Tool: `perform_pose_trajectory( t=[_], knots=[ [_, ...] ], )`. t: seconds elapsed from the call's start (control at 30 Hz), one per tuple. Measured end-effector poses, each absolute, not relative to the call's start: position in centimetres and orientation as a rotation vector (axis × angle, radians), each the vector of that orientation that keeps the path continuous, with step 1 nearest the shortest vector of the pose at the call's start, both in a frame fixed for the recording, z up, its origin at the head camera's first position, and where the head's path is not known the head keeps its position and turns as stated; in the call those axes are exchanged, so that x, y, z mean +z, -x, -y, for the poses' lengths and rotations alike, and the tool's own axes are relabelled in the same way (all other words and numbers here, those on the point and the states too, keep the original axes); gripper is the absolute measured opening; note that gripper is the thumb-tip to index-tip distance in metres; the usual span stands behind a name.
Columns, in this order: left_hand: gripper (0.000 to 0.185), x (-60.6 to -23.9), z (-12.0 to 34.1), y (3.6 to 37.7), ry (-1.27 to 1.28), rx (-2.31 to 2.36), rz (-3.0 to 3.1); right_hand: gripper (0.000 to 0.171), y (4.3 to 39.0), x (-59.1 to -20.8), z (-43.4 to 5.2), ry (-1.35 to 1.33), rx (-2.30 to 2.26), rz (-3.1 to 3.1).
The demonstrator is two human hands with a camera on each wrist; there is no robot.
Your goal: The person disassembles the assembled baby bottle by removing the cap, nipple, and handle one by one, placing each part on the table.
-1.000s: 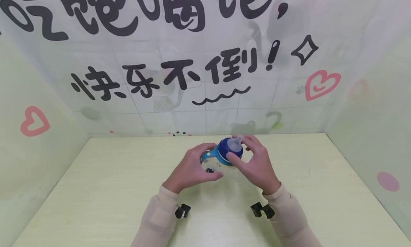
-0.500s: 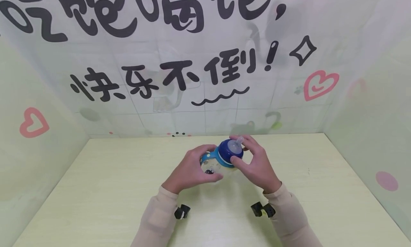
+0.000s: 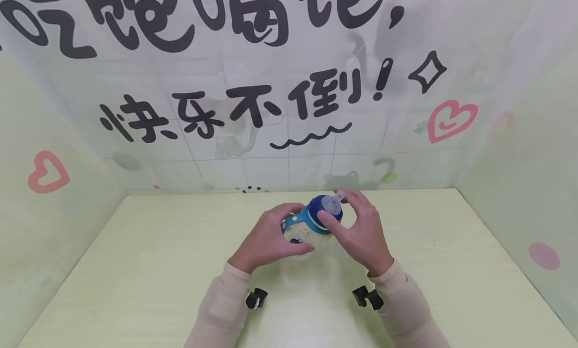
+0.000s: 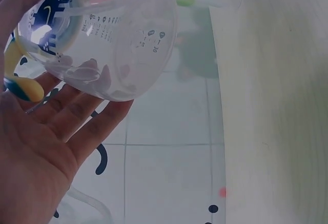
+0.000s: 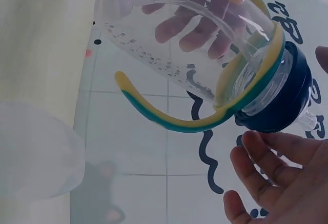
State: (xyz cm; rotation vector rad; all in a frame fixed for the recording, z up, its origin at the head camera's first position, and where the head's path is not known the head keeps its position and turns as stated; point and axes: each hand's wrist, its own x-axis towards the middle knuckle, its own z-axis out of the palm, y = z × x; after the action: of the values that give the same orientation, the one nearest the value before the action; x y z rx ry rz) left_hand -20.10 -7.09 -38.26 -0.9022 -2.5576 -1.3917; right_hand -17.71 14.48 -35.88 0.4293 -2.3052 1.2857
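Two hands, in the head view, on one baby bottle (image 3: 301,232) tilted over the table (image 3: 158,262), with its teat (image 3: 331,203) up towards the right-hand grip. Grips the clear body with the left hand (image 3: 271,237); holds the dark-blue collar (image 3: 318,205) with the right hand (image 3: 365,231), with thumb on the near side. Just below each grip, a beige sleeve (image 3: 223,298) and a black clip (image 3: 252,299); beyond both, a wall (image 3: 264,172) with large black characters (image 3: 257,108).

In the left wrist view, clasps the body with the fingers (image 4: 100,126); beside the palm, the yellow-and-teal end of a handle (image 4: 31,89); near the fingertips, a printed scale (image 4: 102,24).

In the right wrist view, rests curled fingertips against the collar's edge. Inside the body, a thin tube (image 5: 205,14) leading away from the collar grip; through the clear plastic, the left fingers; off to one side of the right-hand grip, a whitish rounded thing (image 5: 41,152) of unclear kind.
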Motion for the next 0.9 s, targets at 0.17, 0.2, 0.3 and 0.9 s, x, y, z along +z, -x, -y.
perform_pose_trajectory(
  t=[0.17, 0.2, 0.3, 0.9],
  knots=[
    [0.072, -38.34, 6.99, 20.10, 0.837, -1.334, 2.590, 0.049, 17.58, -35.90, -14.24, -0.277, 1.222, 2.348],
    [0.073, -38.35, 6.97, 20.09, 0.822, -1.324, 2.600, 0.049, 17.59, -35.97, -14.21, -0.254, 1.215, 2.363],
    [0.074, -38.33, 6.92, 20.05, 0.787, -1.282, 2.622, 0.050, 17.58, -36.18, -14.03, -0.199, 1.184, 2.414],
    [0.074, -38.45, 7.00, 20.29, 0.845, -1.301, 2.605, 0.040, 17.76, -36.31, -14.29, -0.373, 1.269, 2.425]
  ],
)
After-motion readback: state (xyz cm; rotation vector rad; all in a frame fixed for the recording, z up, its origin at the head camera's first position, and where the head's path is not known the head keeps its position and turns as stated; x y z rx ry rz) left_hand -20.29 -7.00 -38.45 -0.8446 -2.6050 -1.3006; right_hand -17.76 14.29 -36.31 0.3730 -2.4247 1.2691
